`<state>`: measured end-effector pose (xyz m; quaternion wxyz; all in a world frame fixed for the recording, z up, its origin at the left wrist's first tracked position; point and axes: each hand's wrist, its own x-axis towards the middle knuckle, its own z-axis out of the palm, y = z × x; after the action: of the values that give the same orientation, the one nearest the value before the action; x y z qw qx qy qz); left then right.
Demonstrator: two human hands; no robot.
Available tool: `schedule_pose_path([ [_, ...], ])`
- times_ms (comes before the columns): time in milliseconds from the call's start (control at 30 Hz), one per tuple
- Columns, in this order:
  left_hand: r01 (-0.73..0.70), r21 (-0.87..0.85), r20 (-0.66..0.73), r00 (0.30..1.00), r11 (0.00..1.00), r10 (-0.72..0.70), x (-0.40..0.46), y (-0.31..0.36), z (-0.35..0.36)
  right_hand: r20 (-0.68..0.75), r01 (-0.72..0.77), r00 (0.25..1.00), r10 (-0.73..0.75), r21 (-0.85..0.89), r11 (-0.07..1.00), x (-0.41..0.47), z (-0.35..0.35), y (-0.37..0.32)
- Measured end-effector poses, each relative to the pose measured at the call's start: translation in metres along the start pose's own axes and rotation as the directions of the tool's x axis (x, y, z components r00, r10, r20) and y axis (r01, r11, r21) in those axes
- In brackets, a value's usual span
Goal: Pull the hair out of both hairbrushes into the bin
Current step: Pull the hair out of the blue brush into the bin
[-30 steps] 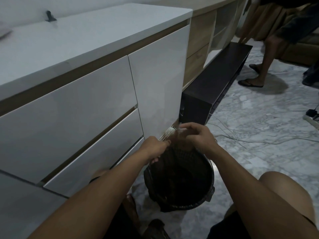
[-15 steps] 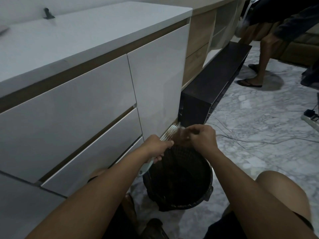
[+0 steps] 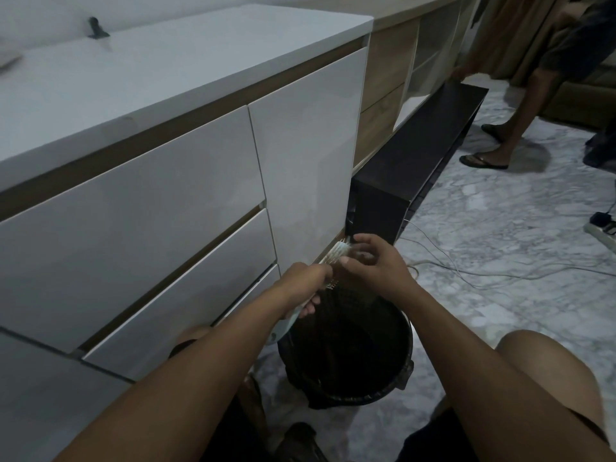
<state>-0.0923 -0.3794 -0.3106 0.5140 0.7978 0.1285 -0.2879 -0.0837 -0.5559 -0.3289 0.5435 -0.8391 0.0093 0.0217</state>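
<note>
Right hand [image 3: 376, 265] rose along hairbrush [image 3: 336, 253] above bin [image 3: 405, 331].

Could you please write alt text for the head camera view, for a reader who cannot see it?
Over a black bin on a marble floor, the left hand holds a pale hairbrush by its handle while the right hand picks at its bristles. White drawers stand to the left.

Glossy white drawer fronts [image 3: 140, 201], veined marble floor [image 3: 500, 248], black plastic bin [image 3: 405, 358].
</note>
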Motion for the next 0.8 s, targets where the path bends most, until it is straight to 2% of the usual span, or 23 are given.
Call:
schedule_pose_path([
  [200,-0.09,0.164,-0.073,0.992,0.982,0.103,0.006,-0.007,-0.004,-0.107,-0.029,0.994,0.016,-0.122,0.992,0.006,-0.006,0.007],
  [333,-0.105,0.201,-0.102,0.987,0.974,0.128,0.008,-0.012,-0.002,-0.111,-0.025,0.994,0.011,-0.126,0.992,0.006,-0.007,0.004],
  [500,-0.109,0.276,-0.153,0.976,0.955,0.156,0.008,-0.008,0.004,-0.017,0.038,0.999,-0.04,-0.103,0.994,0.003,-0.003,0.005],
  [633,-0.107,0.338,-0.185,0.966,0.935,0.178,0.01,-0.008,0.005,-0.097,0.022,0.995,-0.027,-0.056,0.998,0.002,-0.003,0.001],
  [800,-0.098,0.387,-0.267,0.94,0.917,0.213,0.018,-0.012,0.004,-0.141,-0.016,0.99,-0.001,-0.125,0.992,0.003,-0.007,-0.005],
])
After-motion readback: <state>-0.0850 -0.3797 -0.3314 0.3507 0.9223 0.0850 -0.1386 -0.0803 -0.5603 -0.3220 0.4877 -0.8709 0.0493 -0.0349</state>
